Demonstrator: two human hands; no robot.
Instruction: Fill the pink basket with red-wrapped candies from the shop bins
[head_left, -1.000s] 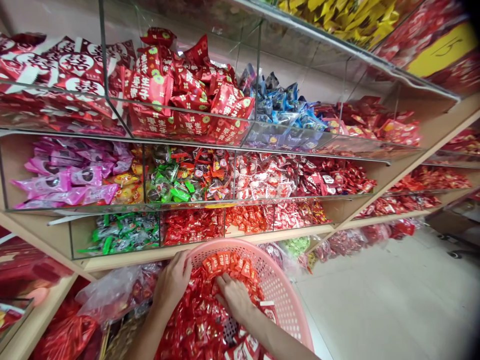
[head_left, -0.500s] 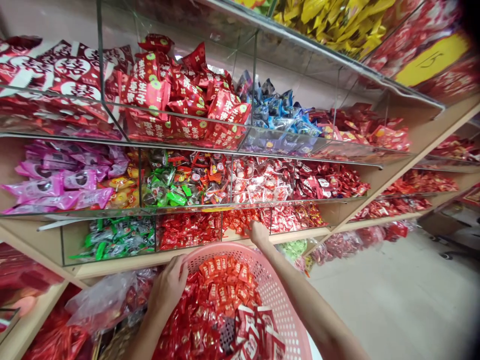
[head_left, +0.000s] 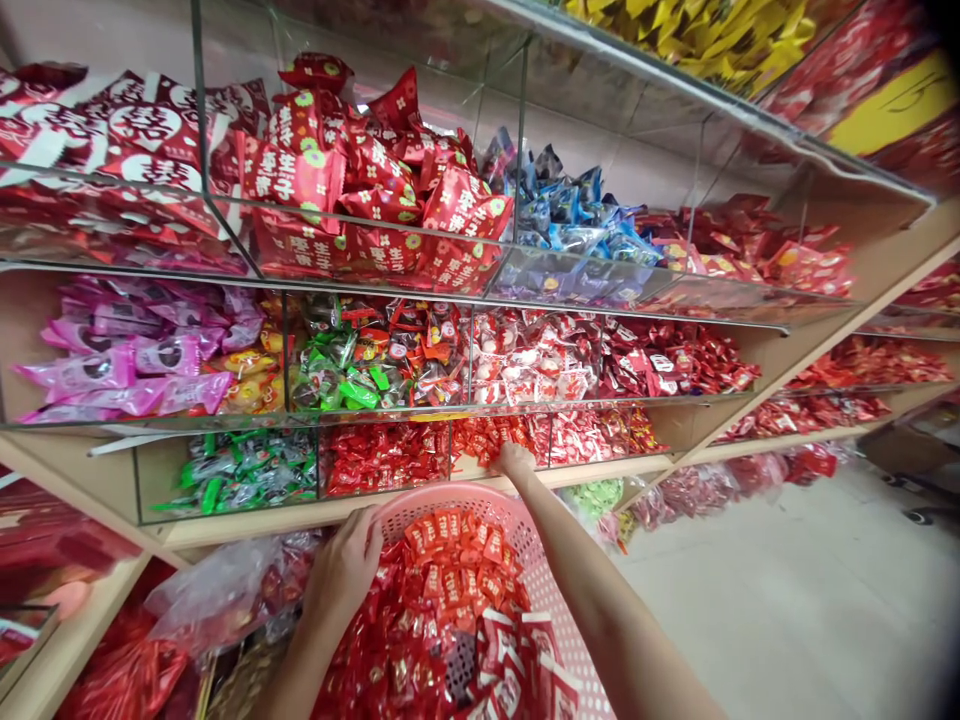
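Note:
A pink perforated plastic basket (head_left: 551, 560) sits before me, holding red wrapped candies (head_left: 457, 560) and dark red packets with white lettering (head_left: 510, 660). My left hand (head_left: 351, 553) is closed over its left rim, the thumb toward the inside. Beyond the far rim, my right hand (head_left: 516, 459) reaches into a bottom-shelf compartment, touching or close by small red wrapped candies (head_left: 480, 436). Its fingers are curled and partly hidden; whatever they hold is too small to make out. Part of the wooden compartment floor shows beside it.
Clear dividers and front panels (head_left: 360, 235) split the shelves into bins. Pink-wrapped sweets (head_left: 135, 370) and green-wrapped candies (head_left: 247, 470) lie left. Plastic bags (head_left: 225, 590) hang or lie below the bottom shelf. Pale floor (head_left: 757, 590) extends to the right.
The view has shifted slightly, so shelves and basket appear a little further right. My right hand is somewhat lower against the candies; my left stays on the rim.

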